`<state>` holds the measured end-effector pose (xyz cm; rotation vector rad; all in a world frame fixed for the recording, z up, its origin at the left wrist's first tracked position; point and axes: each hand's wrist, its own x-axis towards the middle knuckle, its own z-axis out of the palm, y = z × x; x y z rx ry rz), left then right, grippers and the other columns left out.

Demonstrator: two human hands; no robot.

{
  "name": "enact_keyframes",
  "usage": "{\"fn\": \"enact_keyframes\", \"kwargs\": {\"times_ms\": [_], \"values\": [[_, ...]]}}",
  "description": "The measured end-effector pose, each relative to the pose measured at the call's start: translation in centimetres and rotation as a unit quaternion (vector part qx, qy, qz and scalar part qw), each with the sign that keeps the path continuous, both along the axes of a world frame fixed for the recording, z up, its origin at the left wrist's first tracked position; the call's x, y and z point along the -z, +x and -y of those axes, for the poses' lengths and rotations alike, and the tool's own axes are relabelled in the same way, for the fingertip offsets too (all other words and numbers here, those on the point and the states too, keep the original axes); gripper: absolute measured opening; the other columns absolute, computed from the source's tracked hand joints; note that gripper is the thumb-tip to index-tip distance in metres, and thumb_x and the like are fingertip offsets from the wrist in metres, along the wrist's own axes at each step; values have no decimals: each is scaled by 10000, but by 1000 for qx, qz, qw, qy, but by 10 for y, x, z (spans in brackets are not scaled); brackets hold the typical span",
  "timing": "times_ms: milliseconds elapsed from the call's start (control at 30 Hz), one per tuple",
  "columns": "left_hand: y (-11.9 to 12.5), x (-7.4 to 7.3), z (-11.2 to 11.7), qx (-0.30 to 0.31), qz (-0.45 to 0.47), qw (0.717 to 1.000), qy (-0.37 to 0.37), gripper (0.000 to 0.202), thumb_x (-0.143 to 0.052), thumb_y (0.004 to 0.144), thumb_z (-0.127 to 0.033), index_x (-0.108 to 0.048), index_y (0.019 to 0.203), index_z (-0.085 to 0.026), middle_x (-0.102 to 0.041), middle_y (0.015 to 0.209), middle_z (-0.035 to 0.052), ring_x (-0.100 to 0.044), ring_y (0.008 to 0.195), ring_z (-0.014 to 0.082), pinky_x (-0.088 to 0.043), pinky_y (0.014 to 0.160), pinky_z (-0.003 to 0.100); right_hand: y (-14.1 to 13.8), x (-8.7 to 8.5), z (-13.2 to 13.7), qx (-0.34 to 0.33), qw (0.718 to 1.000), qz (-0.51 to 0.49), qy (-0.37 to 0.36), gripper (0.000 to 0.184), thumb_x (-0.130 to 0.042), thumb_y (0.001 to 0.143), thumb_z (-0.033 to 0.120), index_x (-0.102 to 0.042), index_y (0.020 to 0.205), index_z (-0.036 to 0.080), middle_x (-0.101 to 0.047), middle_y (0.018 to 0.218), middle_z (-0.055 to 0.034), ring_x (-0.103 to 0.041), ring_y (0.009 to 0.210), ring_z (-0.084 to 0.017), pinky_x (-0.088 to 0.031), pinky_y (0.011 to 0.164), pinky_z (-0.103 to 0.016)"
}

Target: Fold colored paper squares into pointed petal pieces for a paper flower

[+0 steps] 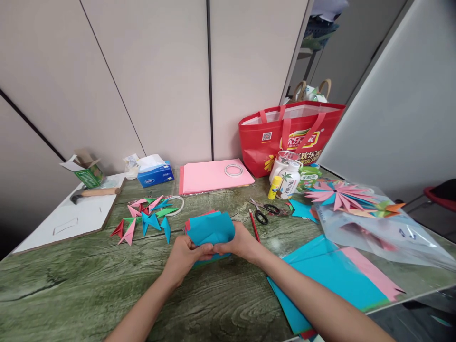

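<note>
Both my hands grip a small sheet of blue paper that is bent over toward me, above a stack of coloured sheets with red and blue edges showing. My left hand pinches its lower left part. On the right side, my right hand holds it with the thumb pressed near the other thumb. Several folded paper pieces in pink, blue, green and red lie to the left. Right of my hands are a red pencil and scissors with black handles.
Pink sheets with a tape ring lie at the back, beside a blue tissue box. A hammer rests on a white board at left. At right stand a glue stick, a red bag and large blue sheets.
</note>
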<state>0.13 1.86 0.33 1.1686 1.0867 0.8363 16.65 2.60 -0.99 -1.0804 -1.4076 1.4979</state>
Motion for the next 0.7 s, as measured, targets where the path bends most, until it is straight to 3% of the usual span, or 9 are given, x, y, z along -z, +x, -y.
{"fn": "enact_keyframes", "kwargs": {"times_ms": [300,433,567,700], "values": [[4,-1,5,-31,5,999,-5,228,-736,559,-327,-685,632,-118,-721,627,78,-682,646,275,-548,662,395,3,2,-3,14,997,44,68,296,-727,525,207,-606,787,138,-633,674,13,-548,605,-136,-422,547,-230],[3,1,5,-32,9,999,-4,232,-746,544,-319,-688,651,-122,-722,630,64,-683,647,270,-551,652,382,1,9,-4,11,996,54,76,220,-704,553,205,-598,733,135,-593,628,28,-493,546,-102,-382,501,-201],[3,6,4,-47,0,999,14,218,-742,548,-317,-640,508,-129,-694,526,29,-679,589,261,-556,616,368,-2,9,-3,54,984,117,123,217,-693,556,243,-595,709,124,-569,620,27,-455,545,-96,-357,489,-193],[3,10,3,-45,26,999,12,199,-735,569,-301,-666,585,-115,-713,593,37,-680,601,253,-553,654,380,-3,5,-1,71,972,160,159,190,-668,556,217,-604,709,126,-566,619,30,-466,570,-106,-357,499,-192]]}}
